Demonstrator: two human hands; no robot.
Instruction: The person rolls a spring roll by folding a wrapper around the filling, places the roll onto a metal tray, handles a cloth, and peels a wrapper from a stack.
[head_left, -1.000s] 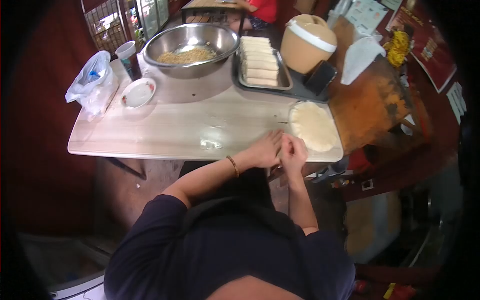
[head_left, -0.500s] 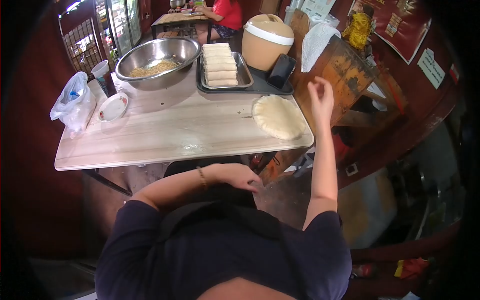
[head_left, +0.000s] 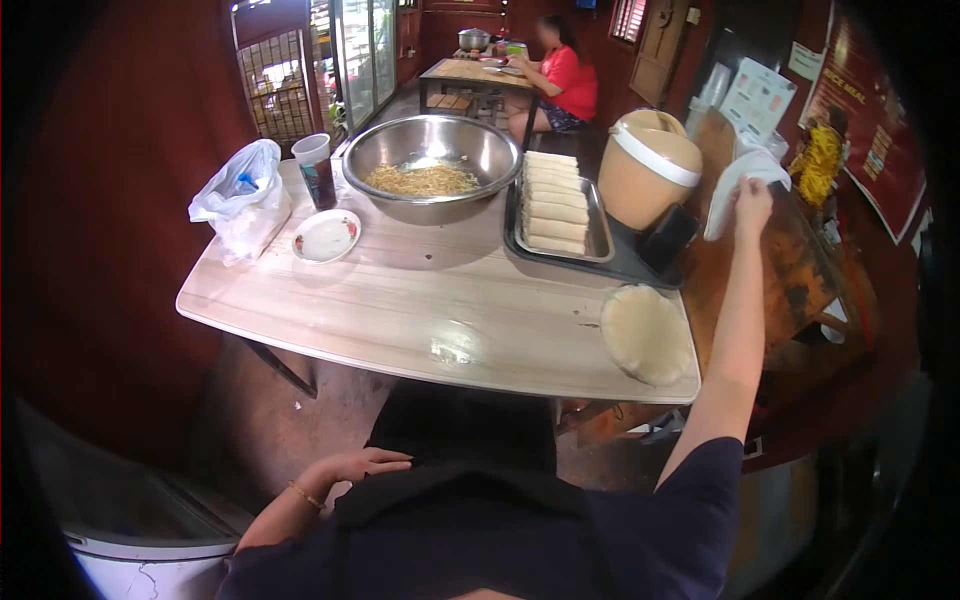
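Note:
My right hand [head_left: 752,210] reaches past the table's right side, its fingers closed on a white cloth [head_left: 735,190] that hangs over the edge of a wooden counter. My left hand [head_left: 368,464] rests low by my lap, fingers stretched out, holding nothing. At the table's near right corner lies a round stack of pale wrappers [head_left: 645,335]. Behind it, a metal tray [head_left: 600,240] of rolled spring rolls [head_left: 555,205] sits on a dark tray [head_left: 625,262]. A black phone [head_left: 668,235] leans by a tan tub [head_left: 650,165] with a white rim.
A large steel bowl [head_left: 430,205] with shredded filling [head_left: 420,180] stands at the back of the table [head_left: 400,310]. To the left are a small plate [head_left: 327,236], a cup of dark drink [head_left: 316,172] and a plastic bag [head_left: 245,200]. A person in red [head_left: 570,80] sits at a far table.
My right hand has moved up and away from me and taken hold of the white cloth. My left hand has dropped toward my lap. The view has tilted up and shifted left.

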